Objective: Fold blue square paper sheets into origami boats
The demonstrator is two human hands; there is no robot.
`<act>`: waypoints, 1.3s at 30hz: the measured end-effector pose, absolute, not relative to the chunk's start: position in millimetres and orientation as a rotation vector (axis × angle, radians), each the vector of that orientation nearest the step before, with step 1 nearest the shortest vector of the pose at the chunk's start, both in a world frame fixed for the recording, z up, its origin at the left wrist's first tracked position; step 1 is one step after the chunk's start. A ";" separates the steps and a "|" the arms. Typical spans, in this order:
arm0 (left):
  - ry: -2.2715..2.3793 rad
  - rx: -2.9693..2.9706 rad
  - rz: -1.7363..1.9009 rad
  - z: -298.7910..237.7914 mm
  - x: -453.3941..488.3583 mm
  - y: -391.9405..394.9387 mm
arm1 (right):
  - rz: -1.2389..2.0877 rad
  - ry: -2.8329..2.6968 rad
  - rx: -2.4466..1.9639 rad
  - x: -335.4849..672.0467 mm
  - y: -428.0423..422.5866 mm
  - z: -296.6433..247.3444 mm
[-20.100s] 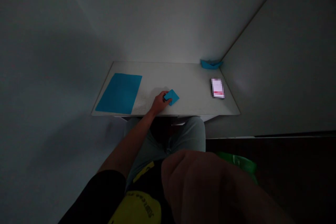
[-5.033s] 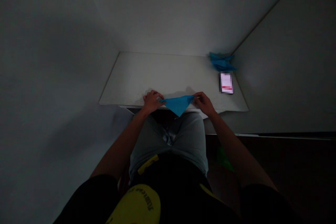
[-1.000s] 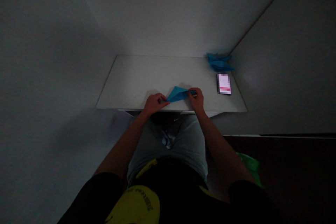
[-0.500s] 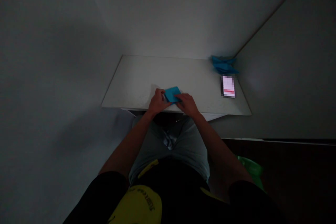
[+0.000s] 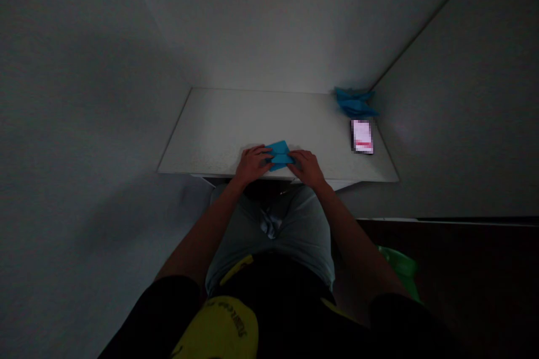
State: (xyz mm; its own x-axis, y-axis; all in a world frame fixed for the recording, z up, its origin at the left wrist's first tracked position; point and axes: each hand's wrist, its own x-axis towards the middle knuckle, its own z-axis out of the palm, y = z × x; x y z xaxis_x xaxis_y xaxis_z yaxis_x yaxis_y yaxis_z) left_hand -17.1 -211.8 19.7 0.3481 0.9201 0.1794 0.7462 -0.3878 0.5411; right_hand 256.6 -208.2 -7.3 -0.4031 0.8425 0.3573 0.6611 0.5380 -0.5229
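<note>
A small piece of folded blue paper (image 5: pixel 279 148) lies near the front edge of the white table, with a crease or flap running across its middle. At its left side my left hand (image 5: pixel 253 164) grips the edge, fingers over the top and thumb at the lower edge. My right hand (image 5: pixel 307 166) pinches the opposite side between thumb and fingers. Parts of the paper's left and right edges are hidden under my fingertips.
The white table (image 5: pixel 227 118) stands against the walls. In its far right corner sits a folded blue paper shape (image 5: pixel 356 104), with a phone (image 5: pixel 362 136), its screen lit and pixelated, just in front. A green bin (image 5: pixel 400 266) is on the dark floor at lower right.
My left fingers have come forward over the paper's left edge. My right hand has moved from on top of the paper to its right edge, and a folded flap now shows.
</note>
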 end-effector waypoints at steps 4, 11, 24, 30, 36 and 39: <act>1.474 2.229 0.708 18.3 -19.4 -211.7 | 0.425 -2.198 -1.186 257.6 -207.3 -9.5; 1.436 2.231 0.670 19.8 -18.5 -210.7 | 0.492 -2.147 -1.213 261.1 -203.9 -14.3; 1.503 2.169 0.722 16.0 -16.2 -209.9 | 0.442 -2.027 -1.296 253.4 -203.9 -8.1; 1.472 2.263 0.674 18.4 -13.5 -212.9 | 0.426 -2.082 -1.283 252.8 -203.4 -9.8; 1.358 2.308 0.599 18.8 -11.6 -214.0 | 0.532 -2.210 -1.178 259.6 -199.8 -8.5; 1.278 2.403 0.578 14.8 -11.5 -215.7 | 0.512 -2.304 -1.135 262.4 -199.2 -8.2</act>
